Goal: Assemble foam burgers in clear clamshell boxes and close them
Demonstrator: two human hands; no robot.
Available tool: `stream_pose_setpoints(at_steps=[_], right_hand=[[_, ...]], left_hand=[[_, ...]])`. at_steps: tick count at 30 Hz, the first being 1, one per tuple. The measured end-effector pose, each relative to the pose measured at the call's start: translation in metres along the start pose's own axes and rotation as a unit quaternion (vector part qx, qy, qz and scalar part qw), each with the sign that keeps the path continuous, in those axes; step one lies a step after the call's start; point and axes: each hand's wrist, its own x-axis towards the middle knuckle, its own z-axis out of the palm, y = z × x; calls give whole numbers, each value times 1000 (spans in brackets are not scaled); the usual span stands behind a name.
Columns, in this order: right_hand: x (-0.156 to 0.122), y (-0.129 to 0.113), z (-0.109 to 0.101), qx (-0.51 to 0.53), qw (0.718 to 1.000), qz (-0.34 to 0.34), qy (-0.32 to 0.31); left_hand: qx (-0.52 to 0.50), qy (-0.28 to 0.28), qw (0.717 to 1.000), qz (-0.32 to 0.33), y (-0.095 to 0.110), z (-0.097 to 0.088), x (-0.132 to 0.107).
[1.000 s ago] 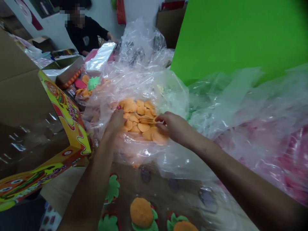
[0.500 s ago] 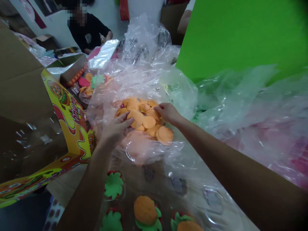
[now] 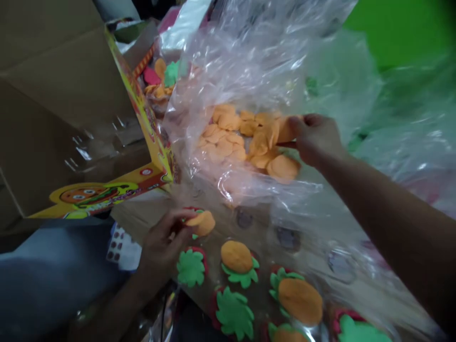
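Note:
My left hand pinches a thin orange disc between thumb and fingers, low above a clear tray of moulded cups. Under that disc a bit of green and red shows. Nearby cups hold green leaf-shaped pieces over red ones, and some are topped with an orange disc. My right hand is closed on the edge of orange discs at the right side of a loose pile in an open clear plastic bag. How many it grips is hard to tell.
A yellow-trimmed printed carton lies open at left. Behind it, a bag holds mixed orange, pink and green pieces. More clear plastic covers the right side, below a bright green panel.
My left hand has left the pile and come down toward the tray with an orange disc. My right hand stays at the pile's right side. The view has tilted down and left.

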Motion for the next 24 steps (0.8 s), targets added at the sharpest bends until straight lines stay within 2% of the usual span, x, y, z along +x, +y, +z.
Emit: stream_pose_setpoints(at_steps=[1,3,5,8,11,13,15,18,20,22,24], right_hand=[[-5,-3,1,14,1000,17,12],[-15,-8,2,34,998,47,23],[-22,-14,1,49,996,65,24],[-30,-22,-2,93,991,86,35],[-36,-28,-9,146,984,89,45],[-42,-31,-16,170,981,89,39],[-51,-33,-24,219,969,112,13],[-73,-37,-38,281,949,138,-46],[-90,-41,-47,293,943,134,-82],[-108,-47,-54,308,935,132,-116],[-124,-54,-59,324,926,132,-144]], left_hand=[[64,-2,995,72,-13,-4,-15],[168,-46,960,217,-39,-11,-45],[248,-84,918,299,-62,-16,-68],[320,-100,884,325,-80,-24,-89],[365,-82,868,326,-78,-30,-89],[360,-41,869,337,-67,-26,-77],[303,9,888,345,-48,-11,-53],[176,36,928,326,-3,26,-6],[91,24,957,276,30,53,22],[59,16,956,288,57,72,41],[93,22,936,339,76,83,50]])
